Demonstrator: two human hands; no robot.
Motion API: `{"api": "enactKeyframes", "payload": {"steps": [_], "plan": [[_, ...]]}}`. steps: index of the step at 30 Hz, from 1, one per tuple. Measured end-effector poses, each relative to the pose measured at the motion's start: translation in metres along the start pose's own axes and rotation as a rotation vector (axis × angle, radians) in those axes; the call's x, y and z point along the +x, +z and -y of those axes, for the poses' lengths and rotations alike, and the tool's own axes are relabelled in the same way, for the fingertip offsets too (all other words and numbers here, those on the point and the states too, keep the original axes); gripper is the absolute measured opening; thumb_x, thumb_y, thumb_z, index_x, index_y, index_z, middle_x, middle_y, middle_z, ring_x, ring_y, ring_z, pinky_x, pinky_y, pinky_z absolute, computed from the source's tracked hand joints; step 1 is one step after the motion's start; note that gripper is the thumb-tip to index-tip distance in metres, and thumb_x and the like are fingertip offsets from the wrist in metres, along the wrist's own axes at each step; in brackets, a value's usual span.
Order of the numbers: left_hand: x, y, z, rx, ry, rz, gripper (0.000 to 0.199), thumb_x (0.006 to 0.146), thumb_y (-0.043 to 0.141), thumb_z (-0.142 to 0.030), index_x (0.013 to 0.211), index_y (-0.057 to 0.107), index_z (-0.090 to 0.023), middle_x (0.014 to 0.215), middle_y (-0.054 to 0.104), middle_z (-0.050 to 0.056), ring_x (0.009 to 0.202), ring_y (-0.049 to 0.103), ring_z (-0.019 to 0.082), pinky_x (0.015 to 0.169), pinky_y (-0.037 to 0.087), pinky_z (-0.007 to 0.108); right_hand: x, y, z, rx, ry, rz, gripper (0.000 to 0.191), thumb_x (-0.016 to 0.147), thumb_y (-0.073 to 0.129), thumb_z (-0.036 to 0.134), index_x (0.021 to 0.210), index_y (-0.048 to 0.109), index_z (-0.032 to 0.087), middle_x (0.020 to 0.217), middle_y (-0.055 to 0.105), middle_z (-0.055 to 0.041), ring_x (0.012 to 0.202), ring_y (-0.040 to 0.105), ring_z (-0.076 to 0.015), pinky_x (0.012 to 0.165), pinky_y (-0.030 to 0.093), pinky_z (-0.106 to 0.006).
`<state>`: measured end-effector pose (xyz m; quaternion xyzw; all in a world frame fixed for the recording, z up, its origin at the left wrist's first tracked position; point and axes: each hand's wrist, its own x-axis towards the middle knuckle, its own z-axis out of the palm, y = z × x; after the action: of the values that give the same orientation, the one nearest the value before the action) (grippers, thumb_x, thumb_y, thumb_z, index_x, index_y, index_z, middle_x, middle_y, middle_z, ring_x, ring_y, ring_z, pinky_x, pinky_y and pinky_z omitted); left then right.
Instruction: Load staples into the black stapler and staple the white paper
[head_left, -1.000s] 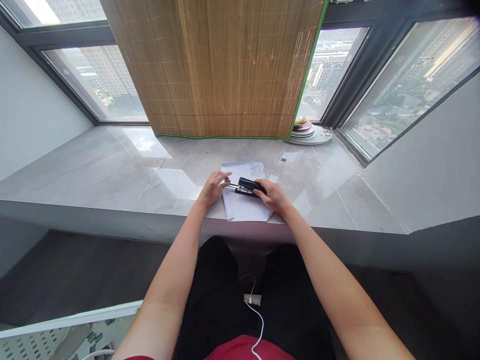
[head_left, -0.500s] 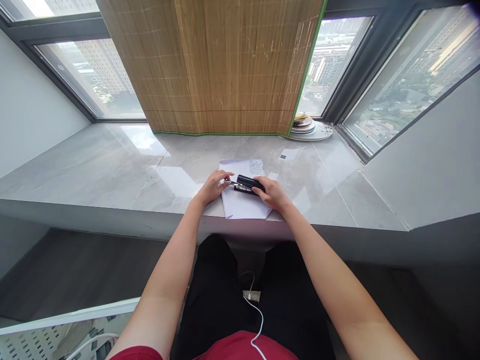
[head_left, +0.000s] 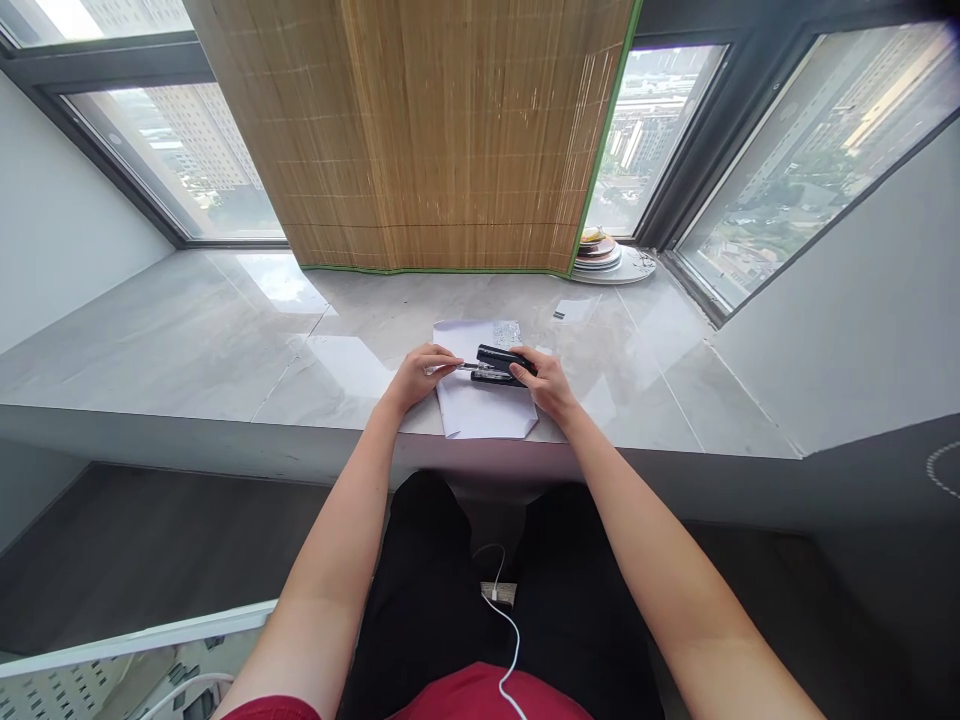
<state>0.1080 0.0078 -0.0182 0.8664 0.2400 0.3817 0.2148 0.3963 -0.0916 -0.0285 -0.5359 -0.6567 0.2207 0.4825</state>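
Over white papers (head_left: 487, 412) on the grey ledge, my right hand (head_left: 547, 380) is closed round the right end of a black stapler (head_left: 499, 358). The stapler's top and base are spread apart, with its open side facing left. My left hand (head_left: 421, 376) pinches a thin, shiny piece between thumb and fingers, just left of the stapler. That piece reaches toward the stapler's metal inner part; whether they are joined is too small to tell. Small printed marks show on the upper right of the papers.
A bamboo blind (head_left: 450, 140) hangs in front of the window behind the ledge (head_left: 187, 350). Stacked plates (head_left: 600, 255) stand at the back right. A small label (head_left: 574, 310) lies right of the papers. A white cable (head_left: 514, 650) runs below.
My left hand has drawn slightly left from the stapler, and more of the thin piece shows at its fingertips. The whole view has shifted a little. My right hand still grips the stapler.
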Motion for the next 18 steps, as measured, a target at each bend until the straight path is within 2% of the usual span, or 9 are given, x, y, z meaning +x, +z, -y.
{"api": "enactKeyframes", "payload": {"steps": [5, 11, 18], "plan": [[-0.003, 0.001, -0.002, 0.061, 0.067, -0.013, 0.014, 0.103, 0.074, -0.031, 0.106, 0.088, -0.029, 0.106, 0.085, 0.006, 0.097, 0.076, 0.023, 0.093, 0.062, 0.045, -0.002, 0.001, 0.000, 0.022, -0.022, 0.006, 0.037, 0.096, 0.067, 0.047, 0.119, 0.079, 0.022, 0.115, 0.082, -0.0101, 0.102, 0.074, -0.0300, 0.093, 0.059, -0.045], [-0.002, -0.001, -0.008, 0.064, 0.046, 0.014, 0.011, 0.096, 0.077, -0.022, 0.099, 0.086, -0.028, 0.103, 0.085, 0.005, 0.099, 0.076, 0.024, 0.095, 0.061, 0.045, -0.003, -0.001, 0.003, -0.012, -0.080, 0.045, 0.034, 0.097, 0.067, 0.046, 0.120, 0.079, 0.023, 0.112, 0.081, -0.0103, 0.101, 0.073, -0.0296, 0.093, 0.058, -0.045], [-0.002, -0.003, -0.011, -0.006, 0.009, 0.047, 0.009, 0.097, 0.078, -0.027, 0.096, 0.086, -0.028, 0.102, 0.084, 0.005, 0.098, 0.075, 0.024, 0.095, 0.064, 0.045, -0.002, -0.002, 0.003, 0.004, -0.067, 0.048, 0.037, 0.096, 0.068, 0.050, 0.118, 0.080, 0.023, 0.111, 0.081, -0.0102, 0.099, 0.073, -0.0292, 0.091, 0.059, -0.044]]}}
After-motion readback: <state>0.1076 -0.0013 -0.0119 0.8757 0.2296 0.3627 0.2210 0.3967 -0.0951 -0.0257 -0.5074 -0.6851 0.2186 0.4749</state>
